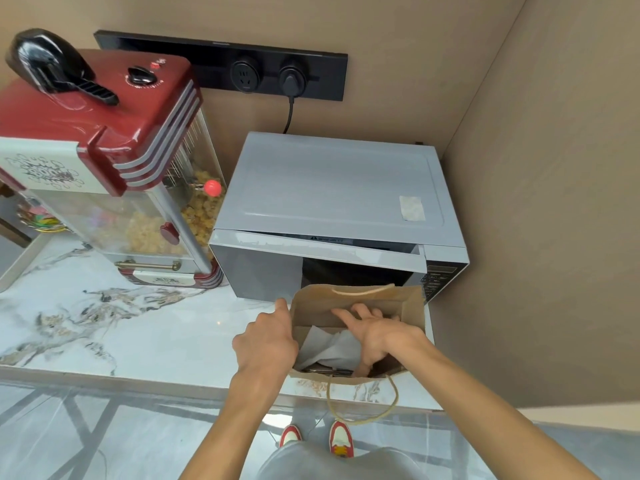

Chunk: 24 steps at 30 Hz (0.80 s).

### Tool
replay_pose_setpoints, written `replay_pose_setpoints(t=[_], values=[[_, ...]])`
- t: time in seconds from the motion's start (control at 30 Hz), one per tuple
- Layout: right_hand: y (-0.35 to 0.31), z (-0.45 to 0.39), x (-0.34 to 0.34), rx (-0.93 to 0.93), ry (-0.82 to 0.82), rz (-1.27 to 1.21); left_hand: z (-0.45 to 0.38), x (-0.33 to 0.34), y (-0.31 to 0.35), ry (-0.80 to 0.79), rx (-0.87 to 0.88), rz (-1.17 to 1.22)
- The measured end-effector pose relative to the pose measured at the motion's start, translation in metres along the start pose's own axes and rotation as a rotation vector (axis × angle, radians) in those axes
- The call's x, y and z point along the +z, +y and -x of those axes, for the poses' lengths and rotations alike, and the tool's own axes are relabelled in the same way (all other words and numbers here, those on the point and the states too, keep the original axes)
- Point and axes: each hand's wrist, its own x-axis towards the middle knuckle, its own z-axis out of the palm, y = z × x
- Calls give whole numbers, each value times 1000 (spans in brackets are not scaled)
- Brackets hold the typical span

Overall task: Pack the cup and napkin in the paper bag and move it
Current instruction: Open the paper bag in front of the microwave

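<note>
Both hands work at the paper bag (412, 310) on the worktop's (138, 334) front edge: left hand (266, 341) gripping its rim, right hand (377, 336) relaxed over the napkin (332, 348) inside.

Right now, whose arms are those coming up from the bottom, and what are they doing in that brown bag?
Those arms belong to a person wearing a camera on their head, so the one picture looks down just as their eyes do. You can even see their red and white shoes on the floor.

A brown paper bag stands open on the marble counter, right in front of a grey microwave. To the left is a red popcorn machine with popcorn inside.

The left hand holds the bag's left edge to steady it. The right hand reaches down into the bag, touching a white napkin. Something dark lies under the napkin, but I cannot tell whether it is the cup.
</note>
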Motion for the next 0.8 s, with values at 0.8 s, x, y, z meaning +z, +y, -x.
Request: replay_pose_setpoints(t=[0.8], values=[[-16, -17, -17, -175, -31, 114, -5, 12, -3, 287, 180, 173]])
